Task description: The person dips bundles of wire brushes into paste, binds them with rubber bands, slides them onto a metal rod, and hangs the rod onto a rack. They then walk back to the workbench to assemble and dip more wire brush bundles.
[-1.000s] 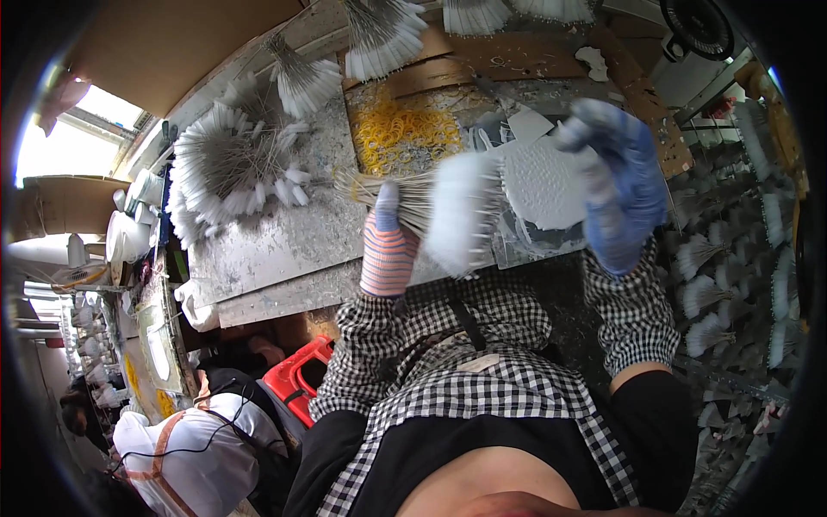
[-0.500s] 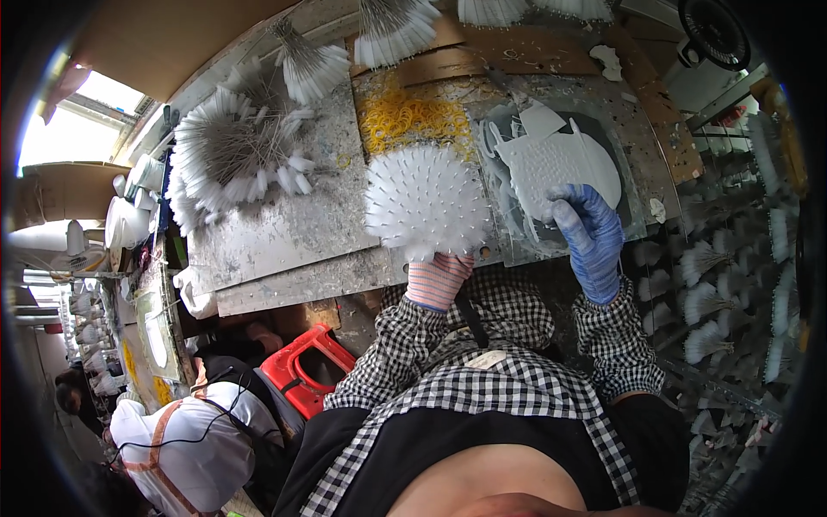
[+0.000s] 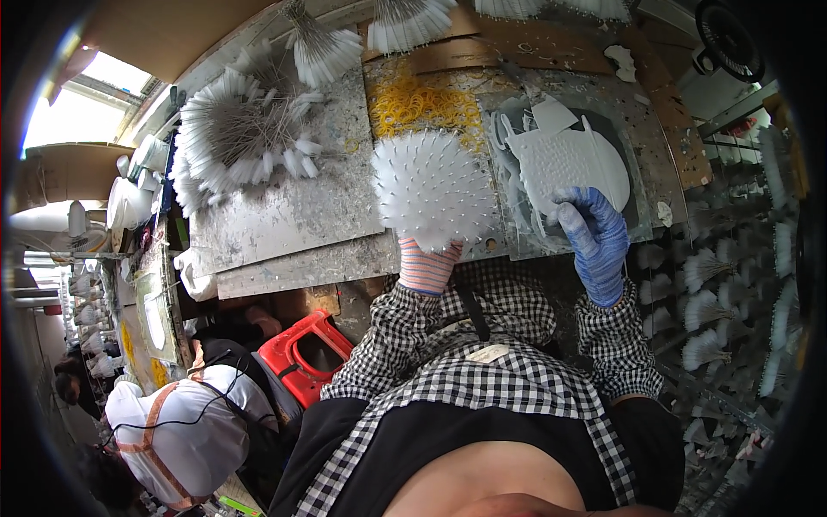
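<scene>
My left hand (image 3: pixel 426 264), in a pink-striped glove, is closed round the underside of a round bundle of white bristle brushes (image 3: pixel 433 188). Many small pale tips stud the domed top of the bundle; the stems in my grip are hidden. My right hand (image 3: pixel 594 241), in a blue glove with greyish fingertips, is raised at the near edge of a spread of white paste (image 3: pixel 577 164). Its thumb and fingers curl close together; whether something small is between them does not show. The paste lies on a glass-like plate (image 3: pixel 536 244), with a white scraper (image 3: pixel 554 114) at its far side.
Yellow rubber bands (image 3: pixel 422 108) lie beyond the bundle. A large heap of white brushes (image 3: pixel 220 138) covers the table's left, with more bundles (image 3: pixel 323 52) along the back. Brush bundles on a rack (image 3: pixel 706 306) stand right. A red stool (image 3: pixel 314 358) and another person (image 3: pixel 194 431) are at left.
The brush bundle and my left hand sit slightly higher in the picture, and the bundle's studded top faces up more fully. My right hand keeps nearly the same curled pose.
</scene>
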The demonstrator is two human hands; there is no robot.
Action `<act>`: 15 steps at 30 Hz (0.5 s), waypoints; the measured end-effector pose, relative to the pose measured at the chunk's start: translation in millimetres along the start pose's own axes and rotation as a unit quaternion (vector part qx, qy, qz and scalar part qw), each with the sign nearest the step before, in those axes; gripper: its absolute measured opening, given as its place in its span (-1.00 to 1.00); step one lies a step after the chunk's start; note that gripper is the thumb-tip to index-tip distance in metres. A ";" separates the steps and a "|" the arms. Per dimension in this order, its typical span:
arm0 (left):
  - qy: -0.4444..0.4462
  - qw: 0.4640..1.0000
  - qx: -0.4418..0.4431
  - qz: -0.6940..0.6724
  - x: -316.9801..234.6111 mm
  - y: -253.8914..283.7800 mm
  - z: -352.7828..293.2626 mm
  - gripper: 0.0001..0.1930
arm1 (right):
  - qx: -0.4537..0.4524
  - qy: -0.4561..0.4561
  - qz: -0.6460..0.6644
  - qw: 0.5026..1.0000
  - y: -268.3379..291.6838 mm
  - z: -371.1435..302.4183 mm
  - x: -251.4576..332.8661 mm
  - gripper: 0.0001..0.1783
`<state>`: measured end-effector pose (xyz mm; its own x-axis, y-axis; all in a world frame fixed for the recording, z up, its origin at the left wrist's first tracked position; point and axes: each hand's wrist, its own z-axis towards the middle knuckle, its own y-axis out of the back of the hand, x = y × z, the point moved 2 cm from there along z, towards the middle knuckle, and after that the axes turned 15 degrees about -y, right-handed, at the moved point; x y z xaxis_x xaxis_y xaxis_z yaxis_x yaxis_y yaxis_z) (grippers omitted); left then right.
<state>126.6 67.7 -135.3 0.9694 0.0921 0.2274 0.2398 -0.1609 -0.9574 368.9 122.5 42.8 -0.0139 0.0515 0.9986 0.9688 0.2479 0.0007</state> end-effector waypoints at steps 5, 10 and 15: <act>-0.174 0.944 -0.032 0.280 25.8 -88.2 8.1 -0.37 | -0.006 0.004 0.011 1.000 3.7 5.9 5.8 -0.83; -0.128 0.933 0.013 0.337 21.0 -119.5 29.1 -0.40 | 0.057 0.006 -0.074 0.996 4.3 24.0 26.4 -0.80; -0.181 0.689 0.169 0.681 7.4 -124.1 81.5 -0.65 | 0.098 0.105 -0.234 0.962 14.1 63.1 10.9 -0.75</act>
<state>99.7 168.3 -29.3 0.1916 0.3302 -0.9243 -0.9652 -0.1073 -0.2384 366.8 187.6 50.3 -0.3666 -0.3006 0.8805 0.8035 0.3748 0.4625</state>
